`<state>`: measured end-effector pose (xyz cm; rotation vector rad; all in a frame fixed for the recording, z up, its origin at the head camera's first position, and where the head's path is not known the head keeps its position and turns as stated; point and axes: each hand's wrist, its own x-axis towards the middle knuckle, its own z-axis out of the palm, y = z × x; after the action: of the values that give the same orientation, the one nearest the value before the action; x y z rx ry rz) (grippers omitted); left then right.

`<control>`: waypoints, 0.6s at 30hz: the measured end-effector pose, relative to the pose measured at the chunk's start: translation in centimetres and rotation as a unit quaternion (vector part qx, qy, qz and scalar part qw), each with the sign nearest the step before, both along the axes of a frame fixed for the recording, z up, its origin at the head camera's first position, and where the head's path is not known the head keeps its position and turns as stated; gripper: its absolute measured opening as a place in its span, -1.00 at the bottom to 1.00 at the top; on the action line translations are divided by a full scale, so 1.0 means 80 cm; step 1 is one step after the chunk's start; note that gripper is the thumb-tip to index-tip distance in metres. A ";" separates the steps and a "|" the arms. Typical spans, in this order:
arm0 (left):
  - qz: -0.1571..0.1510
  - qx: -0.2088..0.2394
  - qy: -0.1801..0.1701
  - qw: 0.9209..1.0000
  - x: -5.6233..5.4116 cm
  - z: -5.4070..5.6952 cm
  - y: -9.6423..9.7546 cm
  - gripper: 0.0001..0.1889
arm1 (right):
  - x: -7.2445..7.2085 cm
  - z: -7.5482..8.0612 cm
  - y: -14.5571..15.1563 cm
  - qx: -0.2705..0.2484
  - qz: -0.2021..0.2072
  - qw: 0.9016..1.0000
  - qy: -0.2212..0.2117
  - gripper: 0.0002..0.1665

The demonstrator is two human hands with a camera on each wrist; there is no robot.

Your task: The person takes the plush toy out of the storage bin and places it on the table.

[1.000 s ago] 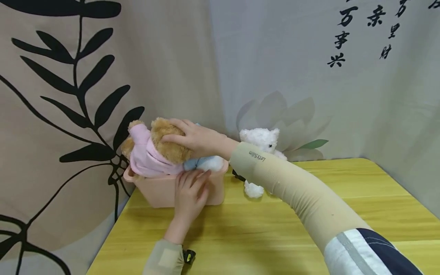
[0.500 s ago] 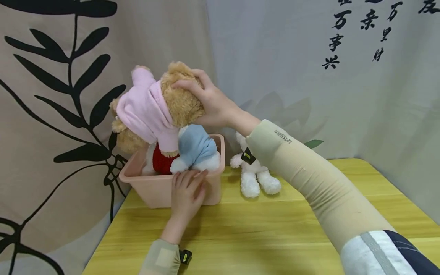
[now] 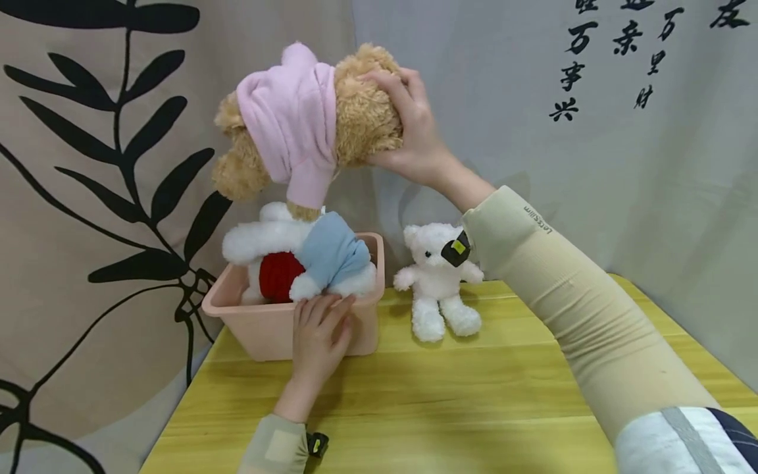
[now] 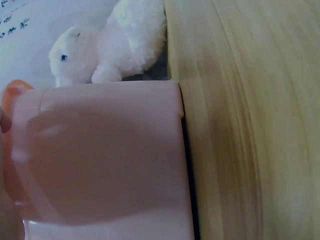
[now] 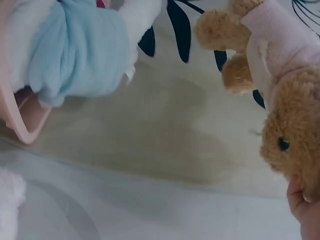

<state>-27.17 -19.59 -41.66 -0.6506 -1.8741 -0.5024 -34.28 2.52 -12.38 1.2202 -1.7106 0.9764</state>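
Observation:
My right hand [image 3: 411, 128] grips the head of a brown teddy bear [image 3: 290, 125] in a pink hoodie. The bear hangs sideways in the air above a pink plastic bin [image 3: 266, 329], its legs toward the left. In the right wrist view the bear's dark eye and fuzzy face [image 5: 292, 135] show beside my fingertips. My left hand [image 3: 320, 339] rests against the bin's front, straight fingers laid on the rim. Inside the bin lie a white plush toy in a light blue top [image 3: 333, 253] and a piece of red clothing [image 3: 281, 276] on white plush.
Right of the bin, a white teddy bear [image 3: 438, 283] sits on the yellow wood-grain table [image 3: 462, 395]. A curtain [image 3: 485, 118] with black leaf prints and writing hangs close behind the table.
My right hand has lifted the brown teddy bear up out of the bin and slightly right, uncovering the plush toys inside. My left hand has stayed at the rim.

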 end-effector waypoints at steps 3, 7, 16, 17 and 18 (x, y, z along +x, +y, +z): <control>-0.003 0.003 0.003 1.000 -0.001 0.001 0.002 -0.62 | 0.002 0.008 0.020 -0.005 -0.035 0.999 -0.038 -0.03; -0.004 0.005 0.001 1.000 -0.002 0.004 0.001 -0.63 | 0.005 0.014 0.044 0.018 -0.102 0.987 -0.119 -0.04; 0.005 -0.004 -0.008 1.000 -0.001 0.003 -0.001 -0.62 | 0.003 0.023 0.104 0.044 -0.195 0.917 -0.345 -0.11; 0.004 -0.003 -0.008 1.000 -0.001 0.003 -0.001 -0.62 | 0.003 0.024 0.108 0.046 -0.195 0.910 -0.362 -0.12; 0.004 -0.003 -0.009 1.000 -0.001 0.003 -0.001 -0.62 | 0.003 0.025 0.112 0.052 -0.192 0.904 -0.379 -0.13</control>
<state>-27.24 -19.64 -41.42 -0.6439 -1.8943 -0.4984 -34.07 11.48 -10.39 0.5175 -2.5097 1.2018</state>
